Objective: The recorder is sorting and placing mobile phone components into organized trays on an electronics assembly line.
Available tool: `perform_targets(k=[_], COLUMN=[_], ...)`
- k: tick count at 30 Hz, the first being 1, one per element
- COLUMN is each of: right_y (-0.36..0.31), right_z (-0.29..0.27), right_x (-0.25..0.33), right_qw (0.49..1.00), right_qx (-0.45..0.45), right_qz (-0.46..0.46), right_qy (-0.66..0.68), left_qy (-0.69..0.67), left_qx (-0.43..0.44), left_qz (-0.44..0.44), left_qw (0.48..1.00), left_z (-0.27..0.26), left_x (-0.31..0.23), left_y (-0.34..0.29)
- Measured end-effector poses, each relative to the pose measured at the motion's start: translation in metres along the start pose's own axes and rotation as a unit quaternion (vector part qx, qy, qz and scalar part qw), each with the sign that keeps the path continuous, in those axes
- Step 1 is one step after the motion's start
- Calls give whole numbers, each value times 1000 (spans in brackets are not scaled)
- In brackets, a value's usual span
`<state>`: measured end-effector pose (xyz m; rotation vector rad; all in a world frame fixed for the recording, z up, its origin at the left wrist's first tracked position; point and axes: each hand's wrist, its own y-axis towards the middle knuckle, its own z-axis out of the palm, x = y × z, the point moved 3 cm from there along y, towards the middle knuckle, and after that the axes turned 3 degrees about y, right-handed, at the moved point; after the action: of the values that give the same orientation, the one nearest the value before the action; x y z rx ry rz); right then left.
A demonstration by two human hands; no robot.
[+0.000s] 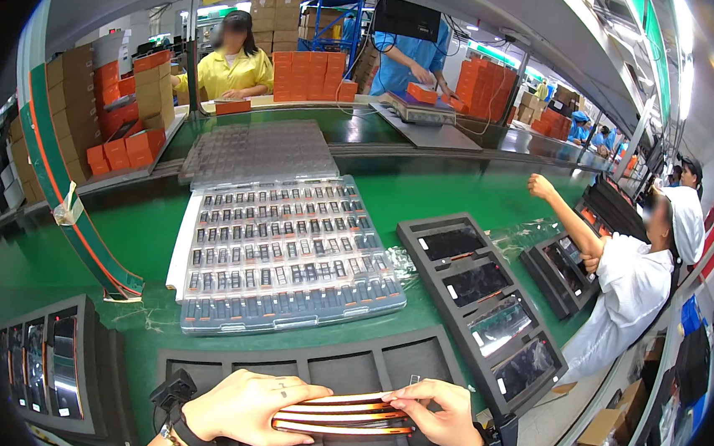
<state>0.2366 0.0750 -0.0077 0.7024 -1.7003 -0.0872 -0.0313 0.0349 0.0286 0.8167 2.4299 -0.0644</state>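
Dark foam tray (341, 371) below. Just above it, stack of thin panels (341, 419), long axis left to right. Your left hand (254, 408) clamped on left end; your right hand (440, 410), fingertips together, pinching right end.

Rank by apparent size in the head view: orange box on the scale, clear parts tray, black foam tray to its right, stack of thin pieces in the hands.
1. Clear parts tray
2. Black foam tray
3. Stack of thin pieces
4. Orange box
The box is farther back; its true rank is unsure.
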Motion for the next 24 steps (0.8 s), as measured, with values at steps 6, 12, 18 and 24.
perform_targets(k=[6,12,18,24], right_y=[3,-2,-12,-19], right_z=[3,0,-10,-11], right_x=[4,4,8,-2], right_qw=[993,971,945,943], right_qx=[25,5,50,83], right_qz=[-96,-182,-200,-176], right_qy=[-64,-152,-254,-271], left_qy=[2,13,13,9], left_qx=[0,-11,1,-6], left_qz=[-2,13,12,20], left_qw=[1000,1000,1000,1000], left_z=[1,0,3,6], left_x=[-1,0,2,7], left_y=[1,1,-2,-2])
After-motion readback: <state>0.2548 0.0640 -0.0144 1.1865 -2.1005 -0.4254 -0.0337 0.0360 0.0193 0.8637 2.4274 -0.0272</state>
